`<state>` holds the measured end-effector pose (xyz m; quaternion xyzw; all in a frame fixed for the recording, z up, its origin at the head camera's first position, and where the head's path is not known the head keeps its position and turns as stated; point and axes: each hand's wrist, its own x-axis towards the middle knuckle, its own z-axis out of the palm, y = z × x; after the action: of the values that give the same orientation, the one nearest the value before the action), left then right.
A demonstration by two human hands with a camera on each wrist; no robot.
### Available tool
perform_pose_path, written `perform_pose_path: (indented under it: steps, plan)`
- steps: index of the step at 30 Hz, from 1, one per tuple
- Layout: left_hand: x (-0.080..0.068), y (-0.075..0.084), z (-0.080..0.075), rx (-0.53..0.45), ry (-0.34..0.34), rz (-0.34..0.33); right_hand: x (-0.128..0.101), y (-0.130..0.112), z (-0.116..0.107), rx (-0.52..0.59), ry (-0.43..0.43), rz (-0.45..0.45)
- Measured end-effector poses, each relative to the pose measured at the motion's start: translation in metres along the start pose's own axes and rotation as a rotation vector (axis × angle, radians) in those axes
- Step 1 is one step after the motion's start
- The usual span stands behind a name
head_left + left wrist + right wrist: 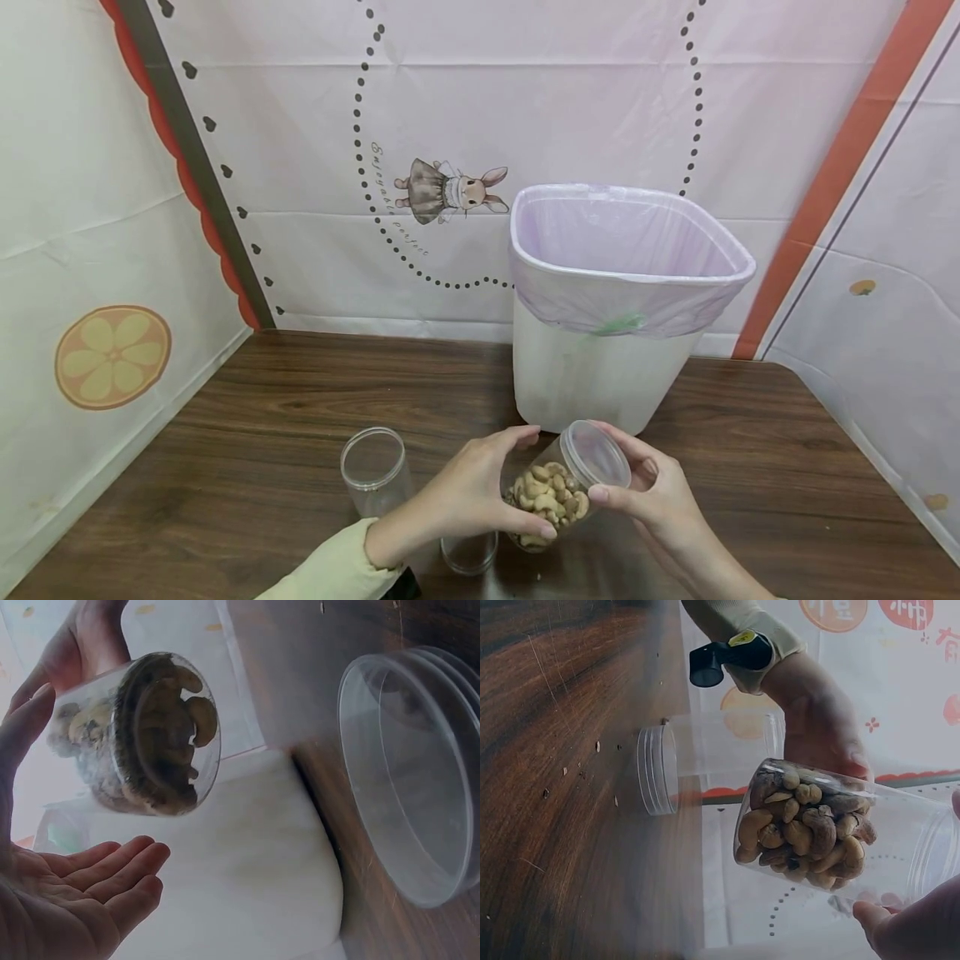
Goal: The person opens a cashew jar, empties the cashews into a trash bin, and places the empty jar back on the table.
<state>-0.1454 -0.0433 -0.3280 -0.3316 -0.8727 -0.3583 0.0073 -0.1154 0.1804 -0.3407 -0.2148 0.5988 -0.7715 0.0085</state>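
A clear jar of cashews is tilted in the air, nuts gathered at its base and a translucent lid on its upper end. My right hand grips the jar at that lid end, thumb in front. Around the lower part, my left hand is spread with its thumb close to the jar wall. In the left wrist view, the left fingers are extended and apart from the jar. An uncapped clear jar stands left of my left hand. A round clear lid lies under that hand.
A white bin with a purple liner stands behind the hands. Small crumbs dot the dark wooden table. Printed cloth hangs at the back and sides.
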Motion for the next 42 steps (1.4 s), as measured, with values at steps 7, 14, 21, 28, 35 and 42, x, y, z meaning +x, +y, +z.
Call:
perform_pose_path:
  steps: [7,14,21,28,35,42]
  plan:
    - [0.0016,-0.0014,0.0047,-0.011,-0.01,0.003,-0.0001,0.0001,0.0009,0.025,0.005,0.001]
    - [0.0025,-0.0025,0.0069,-0.026,-0.02,0.019,-0.0001,-0.0018,0.0023,0.005,0.032,0.028]
    - [0.0036,-0.0029,0.0073,-0.025,-0.032,0.03,0.0001,-0.0015,0.0022,0.006,0.063,0.058]
    - [0.0043,-0.0035,0.0083,-0.073,-0.045,0.012,0.0003,0.0008,0.0015,0.013,0.081,0.049]
    - [0.0045,-0.0034,0.0089,-0.072,-0.035,0.032,0.0003,0.0021,0.0022,0.021,0.089,0.034]
    - [0.0049,-0.0037,0.0108,-0.061,-0.022,0.048,0.0,0.0027,0.0018,0.036,0.087,0.063]
